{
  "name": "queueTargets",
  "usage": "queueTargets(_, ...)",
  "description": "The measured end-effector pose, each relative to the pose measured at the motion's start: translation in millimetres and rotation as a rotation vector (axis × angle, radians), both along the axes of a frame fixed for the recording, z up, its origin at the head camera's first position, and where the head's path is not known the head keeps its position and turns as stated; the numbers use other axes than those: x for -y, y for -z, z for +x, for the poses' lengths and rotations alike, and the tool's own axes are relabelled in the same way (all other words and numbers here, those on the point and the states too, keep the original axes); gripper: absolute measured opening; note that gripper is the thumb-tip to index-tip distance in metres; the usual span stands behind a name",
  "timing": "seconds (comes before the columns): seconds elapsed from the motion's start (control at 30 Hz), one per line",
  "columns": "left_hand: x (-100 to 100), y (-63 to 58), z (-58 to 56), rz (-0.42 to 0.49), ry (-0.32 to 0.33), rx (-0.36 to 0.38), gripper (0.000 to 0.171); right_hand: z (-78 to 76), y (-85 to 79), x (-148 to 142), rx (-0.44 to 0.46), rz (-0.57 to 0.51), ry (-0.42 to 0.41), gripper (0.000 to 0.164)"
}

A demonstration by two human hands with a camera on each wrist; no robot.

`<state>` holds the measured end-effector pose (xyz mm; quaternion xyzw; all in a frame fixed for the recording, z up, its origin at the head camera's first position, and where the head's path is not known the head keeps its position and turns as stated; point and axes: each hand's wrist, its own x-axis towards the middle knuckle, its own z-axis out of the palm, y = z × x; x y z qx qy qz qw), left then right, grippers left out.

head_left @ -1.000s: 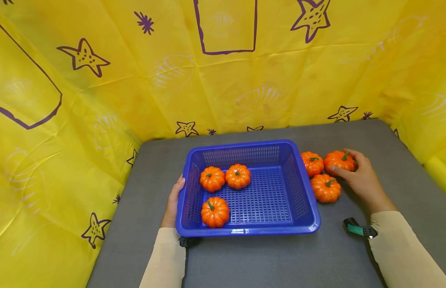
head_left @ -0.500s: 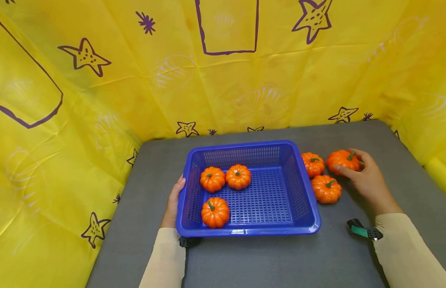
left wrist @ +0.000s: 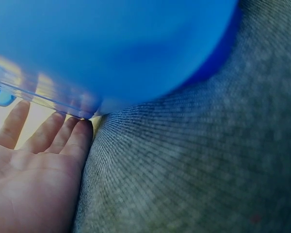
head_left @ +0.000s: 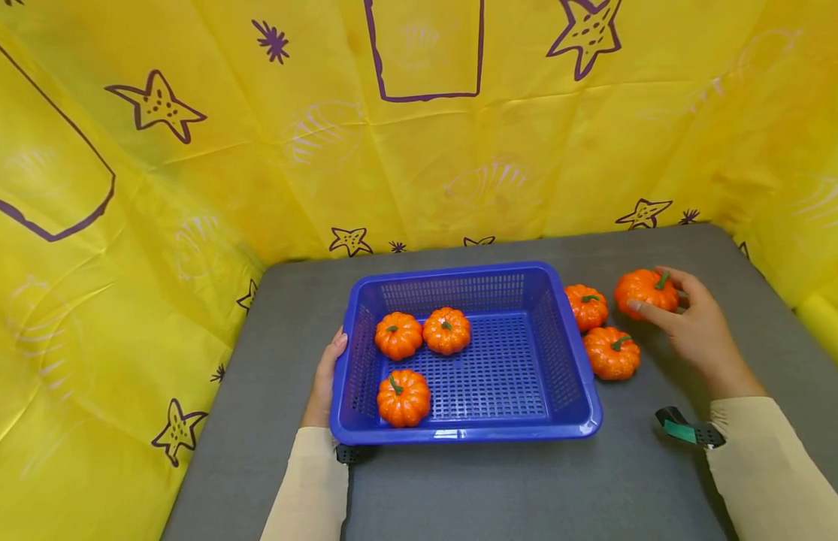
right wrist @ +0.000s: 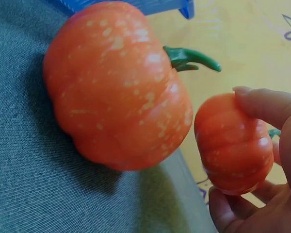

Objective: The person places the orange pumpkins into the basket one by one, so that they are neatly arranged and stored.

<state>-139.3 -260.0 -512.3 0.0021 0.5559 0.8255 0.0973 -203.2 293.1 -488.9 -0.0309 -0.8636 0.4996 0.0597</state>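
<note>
My right hand point(head_left: 703, 334) holds a small orange toy pumpkin point(head_left: 642, 293) with a green stem, thumb on its near side. In the right wrist view this pumpkin point(right wrist: 233, 143) appears lifted off the table. A second pumpkin point(right wrist: 119, 92) with pale speckles sits closest to that camera. Flat against the outer left side of a blue plastic basket point(head_left: 459, 434) lies my left hand point(head_left: 324, 376). Its fingers point(left wrist: 41, 138) look straight, with the tips at the basket's wall. Inside the basket are three pumpkins: two at the back point(head_left: 398, 336) and one in front point(head_left: 403, 398).
Two more pumpkins, one behind point(head_left: 586, 308) and one nearer point(head_left: 612, 354), rest just beside the basket's right wall. The grey table point(head_left: 500, 496) meets yellow cloth walls point(head_left: 419, 173) with purple starfish drawings at the back and sides.
My right hand has drawn its pumpkin slightly right and raised it, leaving a gap to the two pumpkins beside the basket. The left hand and basket have stayed put.
</note>
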Motion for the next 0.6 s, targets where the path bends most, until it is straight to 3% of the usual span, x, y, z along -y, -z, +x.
queueTargets(0.6, -1, -0.4, -0.3, -0.006, -0.017, 0.009, 0.060, 5.4, -20.9, 14, -0.030, 0.003, -0.023, 0.078)
